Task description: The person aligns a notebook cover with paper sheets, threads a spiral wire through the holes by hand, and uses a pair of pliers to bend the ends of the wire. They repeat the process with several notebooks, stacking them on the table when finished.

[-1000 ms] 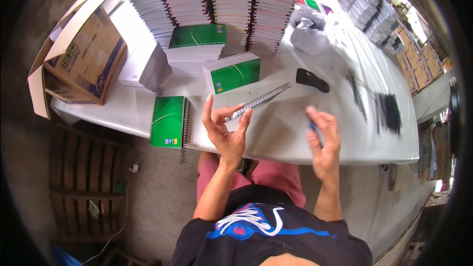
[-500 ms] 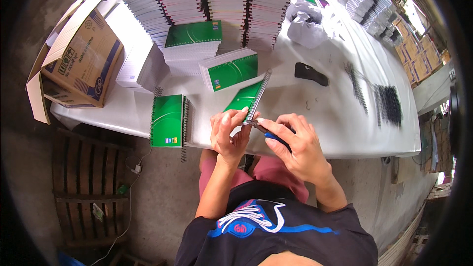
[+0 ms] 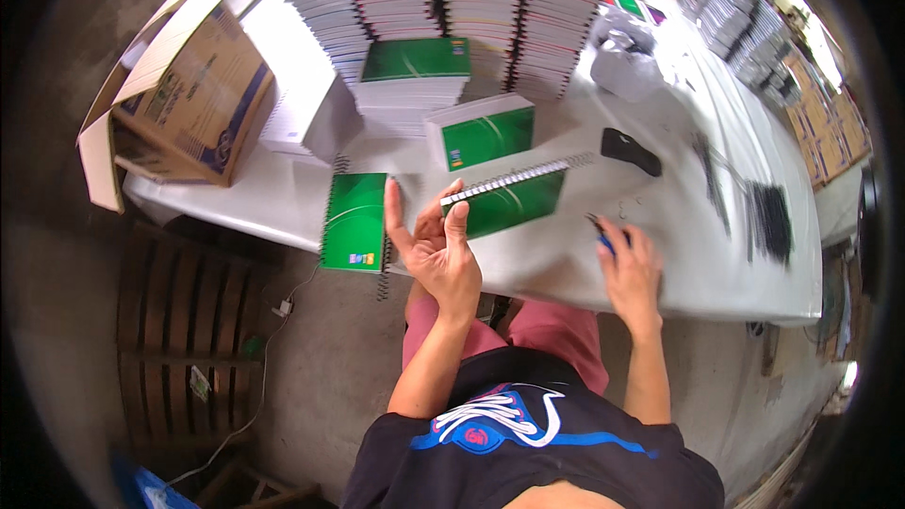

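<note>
My left hand (image 3: 439, 250) pinches one end of a green-covered spiral notebook (image 3: 514, 202) between thumb and fingers, with the index finger stretched out. The notebook is tilted up, and its wire coil runs on past the far right end. Lower right, my right hand (image 3: 633, 273) is closed round small pliers (image 3: 603, 235) with blue handles, low over the table; the fingers partly hide them. Left of my left hand a second green spiral notebook (image 3: 354, 217) lies flat at the table edge, a coil end hanging over.
Behind stand a green-covered notebook block (image 3: 485, 139), a stack topped by a green cover (image 3: 416, 60) and tall notebook stacks (image 3: 476, 9). An open cardboard box (image 3: 193, 104) is at left. A black object (image 3: 631, 151) and loose black coils (image 3: 768, 217) lie at right.
My right hand has moved right with the pliers, away from the coil's end. My left hand has turned the notebook to lie more crosswise. The view has shifted slightly.
</note>
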Demonstrator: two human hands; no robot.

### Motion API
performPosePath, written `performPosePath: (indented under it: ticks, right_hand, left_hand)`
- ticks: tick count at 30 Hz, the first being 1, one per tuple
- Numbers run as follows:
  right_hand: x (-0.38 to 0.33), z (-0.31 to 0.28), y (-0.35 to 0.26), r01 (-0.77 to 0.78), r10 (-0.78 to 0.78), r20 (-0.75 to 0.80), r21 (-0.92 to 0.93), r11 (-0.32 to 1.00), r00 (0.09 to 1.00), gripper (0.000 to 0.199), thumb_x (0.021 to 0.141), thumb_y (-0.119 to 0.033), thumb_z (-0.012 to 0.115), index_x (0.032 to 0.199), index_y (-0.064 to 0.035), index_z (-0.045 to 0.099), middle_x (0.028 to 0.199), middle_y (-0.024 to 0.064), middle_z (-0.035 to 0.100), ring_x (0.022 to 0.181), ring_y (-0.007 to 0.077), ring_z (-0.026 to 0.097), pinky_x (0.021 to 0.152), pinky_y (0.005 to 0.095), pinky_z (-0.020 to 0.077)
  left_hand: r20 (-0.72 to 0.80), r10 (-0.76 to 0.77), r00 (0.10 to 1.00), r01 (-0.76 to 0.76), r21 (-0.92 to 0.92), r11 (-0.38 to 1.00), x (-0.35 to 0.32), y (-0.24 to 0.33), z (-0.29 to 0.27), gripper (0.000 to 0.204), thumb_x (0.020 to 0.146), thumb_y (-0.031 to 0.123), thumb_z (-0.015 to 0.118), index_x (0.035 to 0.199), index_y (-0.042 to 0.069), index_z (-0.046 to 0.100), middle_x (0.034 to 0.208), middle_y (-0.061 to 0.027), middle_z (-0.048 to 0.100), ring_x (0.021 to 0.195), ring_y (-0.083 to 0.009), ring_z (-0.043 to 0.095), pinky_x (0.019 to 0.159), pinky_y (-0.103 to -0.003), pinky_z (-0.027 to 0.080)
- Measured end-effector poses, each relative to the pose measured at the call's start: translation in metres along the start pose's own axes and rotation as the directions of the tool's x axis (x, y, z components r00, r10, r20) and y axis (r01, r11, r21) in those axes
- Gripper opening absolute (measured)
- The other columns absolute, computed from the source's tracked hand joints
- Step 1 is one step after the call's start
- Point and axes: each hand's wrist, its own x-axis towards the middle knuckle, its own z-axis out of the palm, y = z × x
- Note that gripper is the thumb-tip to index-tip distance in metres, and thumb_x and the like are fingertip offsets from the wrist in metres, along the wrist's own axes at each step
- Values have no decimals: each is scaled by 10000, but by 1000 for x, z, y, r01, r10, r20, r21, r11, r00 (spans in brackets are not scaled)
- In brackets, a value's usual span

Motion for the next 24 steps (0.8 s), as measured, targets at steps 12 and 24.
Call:
performPosePath:
  ticks: [12,24]
  right_hand:
    - [48,-5,-111,7,-324,-79,976,-217,943,436,886,-68,601,1300,-45,466,1030,75,609,945,135,591,777,289,510]
    - [107,-25,-252,-12,-697,-193,960,-279,690,437,859,-88,478,1295,-85,439,811,51,550,705,128,509,678,232,428]
  left_hand:
    - [42,-128,991,134,-208,969,11,62,-56,373,884,15,582,1246,-13,499,1167,-186,588,1083,-197,574,891,-295,473]
    - [-163,-65,984,141,511,848,24,60,-160,446,864,157,654,1280,66,519,1365,-85,461,1219,-185,452,944,-345,389]
